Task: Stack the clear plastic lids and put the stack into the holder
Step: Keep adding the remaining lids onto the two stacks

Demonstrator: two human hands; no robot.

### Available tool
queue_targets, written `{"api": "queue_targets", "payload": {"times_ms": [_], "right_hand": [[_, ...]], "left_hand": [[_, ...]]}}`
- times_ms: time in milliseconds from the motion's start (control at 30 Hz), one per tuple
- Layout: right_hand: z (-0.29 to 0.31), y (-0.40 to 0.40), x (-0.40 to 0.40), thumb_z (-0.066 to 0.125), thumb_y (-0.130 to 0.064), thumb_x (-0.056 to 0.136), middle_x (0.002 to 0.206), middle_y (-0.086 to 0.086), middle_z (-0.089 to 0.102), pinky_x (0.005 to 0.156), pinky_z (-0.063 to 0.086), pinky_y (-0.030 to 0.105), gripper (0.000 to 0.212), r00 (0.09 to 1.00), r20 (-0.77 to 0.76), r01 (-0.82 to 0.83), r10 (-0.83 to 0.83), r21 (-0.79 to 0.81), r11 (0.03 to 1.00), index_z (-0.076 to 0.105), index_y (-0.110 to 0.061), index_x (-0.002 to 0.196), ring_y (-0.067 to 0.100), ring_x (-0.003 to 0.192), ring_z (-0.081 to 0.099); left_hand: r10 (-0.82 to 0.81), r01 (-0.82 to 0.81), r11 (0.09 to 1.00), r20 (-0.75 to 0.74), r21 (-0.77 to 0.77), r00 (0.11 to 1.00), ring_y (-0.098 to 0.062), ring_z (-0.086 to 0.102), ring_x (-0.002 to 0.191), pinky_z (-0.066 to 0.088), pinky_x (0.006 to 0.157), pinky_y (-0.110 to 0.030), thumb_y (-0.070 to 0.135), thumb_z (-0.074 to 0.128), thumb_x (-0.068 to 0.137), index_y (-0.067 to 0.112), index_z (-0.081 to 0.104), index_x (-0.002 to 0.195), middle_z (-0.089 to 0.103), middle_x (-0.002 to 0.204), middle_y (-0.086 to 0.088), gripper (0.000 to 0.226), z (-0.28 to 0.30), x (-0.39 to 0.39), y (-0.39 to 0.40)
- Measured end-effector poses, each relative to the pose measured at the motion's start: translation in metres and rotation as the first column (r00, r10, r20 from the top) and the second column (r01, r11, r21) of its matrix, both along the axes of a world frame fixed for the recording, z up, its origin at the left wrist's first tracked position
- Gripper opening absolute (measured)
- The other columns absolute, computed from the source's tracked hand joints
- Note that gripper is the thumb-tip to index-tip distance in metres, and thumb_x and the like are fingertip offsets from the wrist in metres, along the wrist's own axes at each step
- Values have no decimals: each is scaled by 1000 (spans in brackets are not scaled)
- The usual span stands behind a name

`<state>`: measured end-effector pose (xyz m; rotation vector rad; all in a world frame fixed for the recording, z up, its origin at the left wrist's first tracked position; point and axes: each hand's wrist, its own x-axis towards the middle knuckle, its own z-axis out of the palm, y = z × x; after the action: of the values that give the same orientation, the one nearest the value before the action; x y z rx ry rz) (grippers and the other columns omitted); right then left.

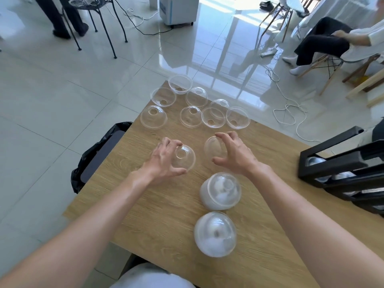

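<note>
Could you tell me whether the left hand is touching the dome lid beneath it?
Touching. The head view shows the left hand curled over a clear dome lid, with its thumb against the lid's near rim and its fingertips on the far side.

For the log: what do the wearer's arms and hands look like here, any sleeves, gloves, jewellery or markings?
Both forearms are bare up to the frame's lower edge; no sleeves show. The left hand and right hand wear no gloves, and no rings, watch, bands or markings are visible on the fingers or wrists. The only clothing in view is a light grey garment at the bottom edge.
</note>
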<state>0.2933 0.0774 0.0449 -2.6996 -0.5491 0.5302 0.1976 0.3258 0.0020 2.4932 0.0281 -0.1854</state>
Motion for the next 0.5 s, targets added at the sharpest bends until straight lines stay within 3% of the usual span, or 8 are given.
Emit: {"api": "queue_targets", "payload": {"times_ms": [133, 267, 367, 500], "right_hand": [[22, -27, -5, 80, -44, 79, 149, -3, 33, 110, 42, 44, 88, 997, 67, -51, 43, 120, 992, 34, -40, 154, 22, 136, 42], [35, -50, -20, 71, -59, 73, 144, -8, 35, 103, 40, 36, 89, 993, 91, -88, 73, 178, 980, 27, -52, 150, 17, 131, 45], [35, -61, -35, 70, -62, 70, 140, -10, 39, 103, 39, 32, 92, 993, 90, -88, 70, 208, 974, 30, -40, 149, 13, 131, 46], [25, -68, -52, 80, -49, 76, 132, -16, 40, 101, 37, 28, 83, 992, 86, -110, 91, 247, 963, 38, -31, 145, 9, 129, 45]], "left_hand": [[68, -64, 997, 75, -50, 995, -21, 52, 120, 49, 92, -38, 49, 89, 71, 27, 44, 139, 44, 130, 2, 85, 18, -20, -9], [132, -123, 989, 127, -79, 983, -16, 50, 119, 52, 89, -40, 55, 87, 69, 34, 43, 139, 43, 128, 8, 85, 26, -43, -21], [175, -166, 983, 117, -83, 978, -14, 49, 119, 54, 88, -42, 61, 84, 68, 38, 42, 138, 42, 129, 11, 85, 26, -62, -28], [209, -201, 977, 118, -75, 971, -14, 51, 115, 52, 91, -40, 59, 85, 67, 36, 44, 138, 44, 128, 10, 85, 21, -85, -35]]}}
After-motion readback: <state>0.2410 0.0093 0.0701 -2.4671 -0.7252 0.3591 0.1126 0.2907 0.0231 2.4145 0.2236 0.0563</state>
